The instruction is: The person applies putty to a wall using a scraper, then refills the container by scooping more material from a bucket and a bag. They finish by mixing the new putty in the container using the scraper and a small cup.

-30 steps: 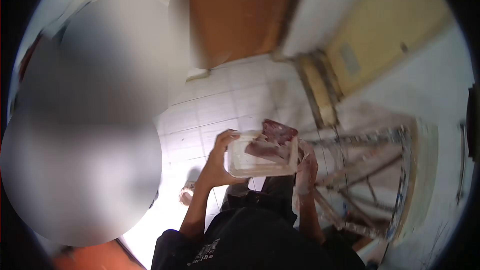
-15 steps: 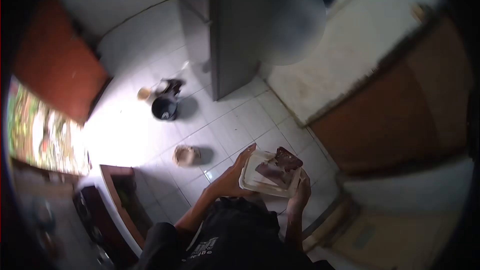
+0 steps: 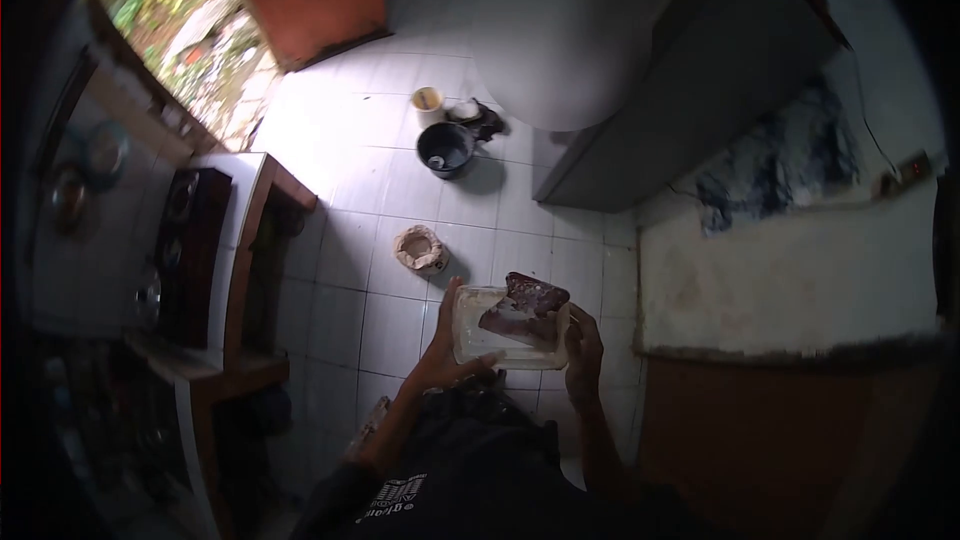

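In front of my body I hold a translucent rectangular plastic container (image 3: 476, 318) with both hands. My left hand (image 3: 440, 352) is wrapped round its left side, with the thumb over the near edge. On the right side, my right hand (image 3: 583, 352) grips the rim and wall; some of its fingers are hidden. Across the container lie dark reddish-brown flat pieces (image 3: 535, 292) smeared with white; their exact kind I cannot make out. They slant up past the far rim.
On the tiled floor ahead stand an open paper-like bag (image 3: 420, 249), a black bucket (image 3: 445, 150) and a pale tub (image 3: 427, 103). A counter with a stove (image 3: 185, 240) is at left. A grey cabinet-like panel (image 3: 690, 70) and a white ledge (image 3: 780, 290) are at right.
My view has turned left, so the doorway and floor items have shifted up and right in the picture. Both hands still hold the container, now slightly further left in view.
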Available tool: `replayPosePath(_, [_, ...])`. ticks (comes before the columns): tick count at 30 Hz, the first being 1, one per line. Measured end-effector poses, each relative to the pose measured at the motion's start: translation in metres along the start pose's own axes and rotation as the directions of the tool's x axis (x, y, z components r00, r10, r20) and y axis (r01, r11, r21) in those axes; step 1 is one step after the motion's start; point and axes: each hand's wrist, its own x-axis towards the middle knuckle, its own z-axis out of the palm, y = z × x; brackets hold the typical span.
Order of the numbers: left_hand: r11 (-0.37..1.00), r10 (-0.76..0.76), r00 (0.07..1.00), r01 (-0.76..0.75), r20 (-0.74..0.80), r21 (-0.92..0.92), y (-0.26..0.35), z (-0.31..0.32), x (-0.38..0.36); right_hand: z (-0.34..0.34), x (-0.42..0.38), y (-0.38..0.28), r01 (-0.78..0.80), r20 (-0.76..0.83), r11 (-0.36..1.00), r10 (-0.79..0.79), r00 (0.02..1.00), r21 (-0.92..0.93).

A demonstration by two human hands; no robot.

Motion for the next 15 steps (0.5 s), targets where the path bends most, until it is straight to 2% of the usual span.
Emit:
replayPosePath(1, [0.997, -0.020, 0.991, 0.010, -0.132, -0.079, 0.000, 0.003, 0.001, 0.001, 0.011, 0.002, -0.025, 0.073, 0.998, 0.022, 0.997, 0.052])
replayPosePath(2, [0.997, -0.015, 0.985, 0.001, -0.174, -0.081, -0.005, 0.000, -0.002, 0.005, 0.020, 0.007, -0.025, 0.115, 0.999, 0.020, 0.993, 0.045])
replayPosePath(4, [0.963, -0.146, 0.935, 0.060, -0.322, -0.262, -0.023, -0.015, -0.008, 0.020, 0.040, 0.019, -0.039, 0.216, 0.999, 0.034, 0.976, 0.019])
replayPosePath(5, [0.982, -0.082, 0.913, 0.006, -0.399, -0.188, -0.028, -0.022, -0.004, 0.032, 0.054, 0.018, -0.071, 0.259, 0.995, 0.052, 0.965, 0.067])
replayPosePath(6, [0.982, -0.082, 0.898, -0.001, -0.432, -0.189, -0.033, -0.027, 0.001, 0.039, 0.068, 0.020, -0.075, 0.292, 0.995, 0.055, 0.955, 0.060])
replayPosePath(8, [0.945, -0.265, 0.831, 0.122, -0.489, -0.304, -0.036, -0.044, 0.013, 0.062, 0.095, 0.021, -0.067, 0.342, 0.998, 0.059, 0.938, 0.012])
replayPosePath(9, [0.940, -0.293, 0.790, 0.136, -0.538, -0.312, -0.032, -0.049, 0.022, 0.072, 0.109, 0.014, -0.065, 0.357, 0.997, 0.074, 0.931, -0.039])
replayPosePath(11, [0.942, -0.278, 0.774, 0.105, -0.569, -0.319, -0.080, -0.073, 0.030, 0.086, 0.136, 0.009, -0.035, 0.404, 0.998, 0.057, 0.913, -0.061])
replayPosePath(13, [0.931, -0.282, 0.775, 0.078, -0.566, -0.358, -0.071, -0.087, 0.046, 0.097, 0.161, 0.009, 0.000, 0.435, 0.995, 0.045, 0.899, -0.102])
replayPosePath(14, [0.928, -0.278, 0.773, 0.061, -0.570, -0.368, -0.045, -0.089, 0.058, 0.100, 0.174, 0.006, 0.012, 0.443, 0.993, 0.040, 0.896, -0.116])
replayPosePath(15, [0.936, -0.173, 0.792, -0.053, -0.586, -0.348, -0.019, -0.093, 0.070, 0.105, 0.187, 0.004, 0.019, 0.466, 0.992, 0.040, 0.884, -0.122])
